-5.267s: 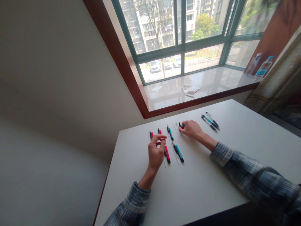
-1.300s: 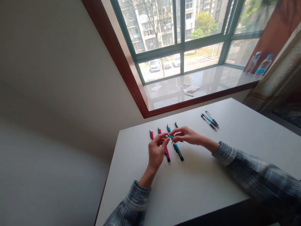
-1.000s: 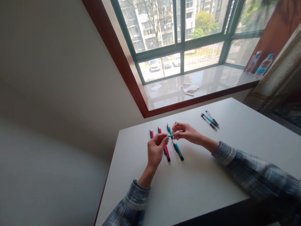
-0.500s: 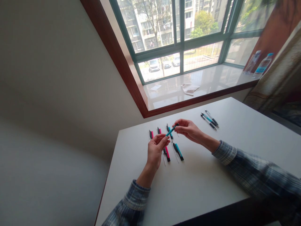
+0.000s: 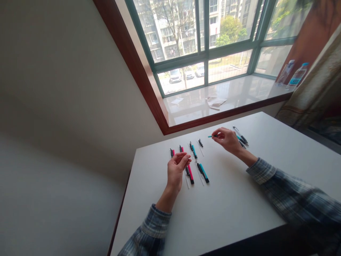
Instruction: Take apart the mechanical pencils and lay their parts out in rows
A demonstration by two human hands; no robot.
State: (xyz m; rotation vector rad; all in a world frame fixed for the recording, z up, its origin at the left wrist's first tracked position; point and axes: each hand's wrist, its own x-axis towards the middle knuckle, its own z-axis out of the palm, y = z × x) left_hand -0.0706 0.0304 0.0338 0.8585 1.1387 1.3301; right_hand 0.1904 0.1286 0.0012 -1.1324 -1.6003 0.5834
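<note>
My right hand (image 5: pixel 226 139) pinches a teal pen barrel (image 5: pixel 210 136), its tip sticking out to the left above the table. My left hand (image 5: pixel 177 169) hovers over the pink pen parts with fingertips together and nothing visible in them. Below its fingers lies a pink barrel (image 5: pixel 190 174). Teal barrels (image 5: pixel 194 152) (image 5: pixel 204 173) rest beside black pen pieces and thin white refills (image 5: pixel 201 150). A short black piece (image 5: pixel 200 143) lies between my hands. Several whole pens (image 5: pixel 240 136) lie just right of my right hand, partly hidden by it.
The white table (image 5: pixel 226 199) has its left edge beside the wall. Behind it, a windowsill (image 5: pixel 191 110) with a red-brown frame holds a crumpled wrapper (image 5: pixel 215 102) and two plastic bottles (image 5: pixel 297 76) at the right. A curtain (image 5: pixel 311 85) hangs at the right.
My right hand has moved right with the teal barrel, out of my left hand's fingers. The short black piece and a refill now show. My left hand has stayed nearly in place.
</note>
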